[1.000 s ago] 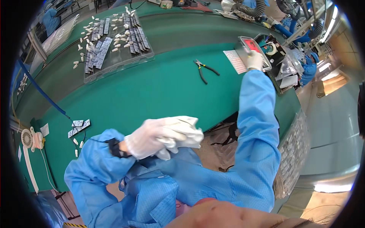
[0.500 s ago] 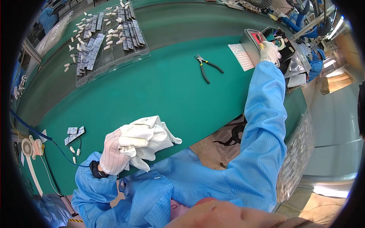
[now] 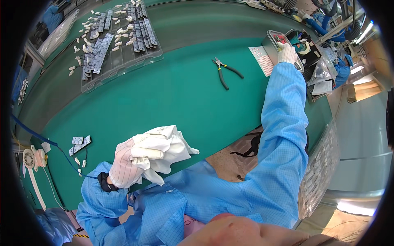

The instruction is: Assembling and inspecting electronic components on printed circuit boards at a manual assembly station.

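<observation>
My left hand (image 3: 126,164), in a white striped glove with a black band at the wrist, is closed round a bunched white cloth (image 3: 174,149) at the table's near edge. Folds of the cloth hang past the fingers. At the far right my right hand (image 3: 287,53), also gloved, reaches into an open metal box (image 3: 272,49). Its fingers are drawn together beside red items (image 3: 280,39) in the box; what they hold, if anything, is hidden. Left of the box, a sheet with rows of small marks (image 3: 261,60) lies flat. Cutting pliers (image 3: 223,71) with black handles rest spread on the green table.
A clear tray (image 3: 123,69) at the far left bears several strip circuit boards (image 3: 98,53) with white connectors. Small boards (image 3: 81,144) with wired connectors lie left of my left hand, near a blue cord (image 3: 35,133) and a small fan (image 3: 35,158). A black bin (image 3: 314,57) stands beside the metal box.
My right hand has shifted slightly left and farther over the metal box, uncovering part of the black bin. The left hand keeps hold of the cloth.
</observation>
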`<state>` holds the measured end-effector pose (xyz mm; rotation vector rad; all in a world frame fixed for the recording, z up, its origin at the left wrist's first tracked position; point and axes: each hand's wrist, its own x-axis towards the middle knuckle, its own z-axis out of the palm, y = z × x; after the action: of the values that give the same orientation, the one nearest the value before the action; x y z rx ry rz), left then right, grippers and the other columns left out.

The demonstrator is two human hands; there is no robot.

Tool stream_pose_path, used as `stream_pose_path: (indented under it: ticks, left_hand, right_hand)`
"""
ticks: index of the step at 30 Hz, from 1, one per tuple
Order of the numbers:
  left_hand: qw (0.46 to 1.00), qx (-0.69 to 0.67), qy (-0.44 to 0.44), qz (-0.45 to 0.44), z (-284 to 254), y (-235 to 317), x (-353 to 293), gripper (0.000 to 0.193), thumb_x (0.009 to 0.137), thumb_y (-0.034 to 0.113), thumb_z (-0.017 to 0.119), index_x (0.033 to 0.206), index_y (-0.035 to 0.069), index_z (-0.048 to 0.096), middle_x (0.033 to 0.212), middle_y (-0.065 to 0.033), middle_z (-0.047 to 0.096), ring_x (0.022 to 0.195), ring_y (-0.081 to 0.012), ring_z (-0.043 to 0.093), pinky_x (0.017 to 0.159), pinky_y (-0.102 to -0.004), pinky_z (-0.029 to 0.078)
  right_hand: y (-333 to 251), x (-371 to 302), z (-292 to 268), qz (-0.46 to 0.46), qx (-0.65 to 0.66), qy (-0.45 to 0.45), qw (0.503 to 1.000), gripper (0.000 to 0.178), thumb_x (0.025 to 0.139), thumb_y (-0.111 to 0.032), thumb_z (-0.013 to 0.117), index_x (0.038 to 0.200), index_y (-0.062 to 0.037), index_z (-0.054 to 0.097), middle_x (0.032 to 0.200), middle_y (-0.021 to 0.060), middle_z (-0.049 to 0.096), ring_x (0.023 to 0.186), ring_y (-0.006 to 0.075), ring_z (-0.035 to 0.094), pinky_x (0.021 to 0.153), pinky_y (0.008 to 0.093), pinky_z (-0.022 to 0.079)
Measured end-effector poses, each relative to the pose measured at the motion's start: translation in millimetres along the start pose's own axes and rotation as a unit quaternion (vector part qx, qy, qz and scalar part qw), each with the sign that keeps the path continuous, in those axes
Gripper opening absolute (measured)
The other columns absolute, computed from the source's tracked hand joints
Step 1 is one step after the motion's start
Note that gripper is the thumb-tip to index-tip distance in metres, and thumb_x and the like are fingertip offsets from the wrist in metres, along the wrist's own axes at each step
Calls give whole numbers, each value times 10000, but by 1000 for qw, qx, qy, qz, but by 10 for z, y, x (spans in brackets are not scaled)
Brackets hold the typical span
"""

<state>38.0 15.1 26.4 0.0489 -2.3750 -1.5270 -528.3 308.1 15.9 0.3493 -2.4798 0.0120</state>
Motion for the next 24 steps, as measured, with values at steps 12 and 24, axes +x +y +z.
stream_pose_path:
  ticks: [12,24]
  left_hand:
    - [993,-75,84,-18,-4,-3,-83,273,801,106,546,1041,24,646,1158,-137,613,1080,-323,574,934,-368,450]
    - [971,182,99,-119,-374,-106,-459,390,784,216,691,1151,105,620,976,-157,671,843,-308,659,765,-368,524]
  right_hand:
    - [-1743,-708,-1227,-204,404,-300,840,429,876,-117,612,1298,-130,538,1288,78,556,1173,260,532,976,380,412]
    - [-3093,-2969,-2055,-558,326,-265,716,941,670,-417,774,1421,-68,327,1438,228,307,1365,455,217,1063,609,202]
